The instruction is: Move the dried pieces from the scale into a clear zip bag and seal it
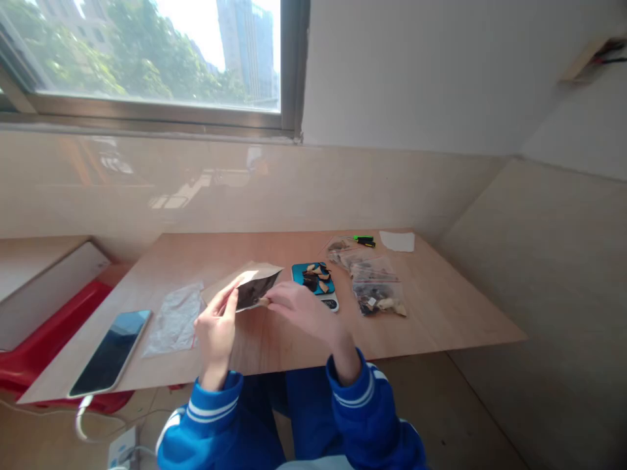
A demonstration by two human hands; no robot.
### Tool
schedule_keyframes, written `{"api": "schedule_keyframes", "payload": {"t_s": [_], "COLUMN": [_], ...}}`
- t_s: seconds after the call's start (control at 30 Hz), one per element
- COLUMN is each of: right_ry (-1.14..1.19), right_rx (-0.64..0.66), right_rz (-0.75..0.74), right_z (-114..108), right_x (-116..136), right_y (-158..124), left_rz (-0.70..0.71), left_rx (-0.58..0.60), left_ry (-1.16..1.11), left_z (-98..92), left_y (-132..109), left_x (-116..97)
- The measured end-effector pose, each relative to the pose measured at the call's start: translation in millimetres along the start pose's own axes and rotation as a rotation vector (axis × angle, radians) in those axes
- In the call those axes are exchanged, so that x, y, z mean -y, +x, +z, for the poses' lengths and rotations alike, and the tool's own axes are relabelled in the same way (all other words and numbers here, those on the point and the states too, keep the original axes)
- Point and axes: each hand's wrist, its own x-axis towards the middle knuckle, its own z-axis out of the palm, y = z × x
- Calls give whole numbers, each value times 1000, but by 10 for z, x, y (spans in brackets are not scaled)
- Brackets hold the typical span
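Observation:
My left hand [219, 324] grips a brown paper bag [267, 269] by its left side, thumb at the rim. The bag's mouth gapes toward me and shows a dark inside. At the bag's right edge, my right hand [298, 307] is closed in a pinch, with a small tan piece at its fingertips; whether these fingers also touch the bag I cannot tell. Just beyond the right hand stands a small kitchen scale [332, 302] with a blue top. Curled pieces of dried peel [317, 274], dark outside and tan inside, lie on it.
Clear zip bags [377, 290] of similar pieces lie right of the scale. Behind them are green-and-black-handled tools [365, 241] and white paper [398, 241]. To the left lie a clear plastic bag [174, 318] and a cabled phone [112, 352]. A red stool [49, 326] stands beside the table.

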Motion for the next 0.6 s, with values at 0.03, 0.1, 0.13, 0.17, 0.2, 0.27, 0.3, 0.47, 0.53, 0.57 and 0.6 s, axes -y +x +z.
{"api": "schedule_keyframes", "payload": {"t_s": [0.03,0.1,0.13,0.17,0.2,0.27,0.3,0.47,0.53,0.57,0.6], "right_ry": [56,49,1,-60,-120,-237,-301,-537,-546,-546,-542], "right_rx": [-33,-169,-226,-260,-262,-209,-165,-31,-27,-21,-14], "right_rz": [17,116,174,228,272,333,357,439,453,459,462], "right_z": [-153,-398,-472,-508,-508,-417,-341,51,140,163,172], "right_x": [-53,-244,-370,-505,-640,-878,-973,-1259,-1332,-1360,-1381], "right_y": [-65,-146,-153,-136,-97,32,111,464,546,574,593], "left_rz": [-4,15,39,67,99,156,177,286,305,293,264], "left_rx": [2,1,-12,-34,-58,-106,-122,-100,-90,-82,-80], "left_ry": [-19,-61,-70,-74,-84,-122,-144,-160,-130,-118,-106], "left_z": [1,11,19,29,39,53,57,58,67,72,77], "left_y": [78,255,345,430,502,599,621,566,545,545,552], "left_x": [3,6,3,-2,-9,-14,-6,243,419,508,592]}}
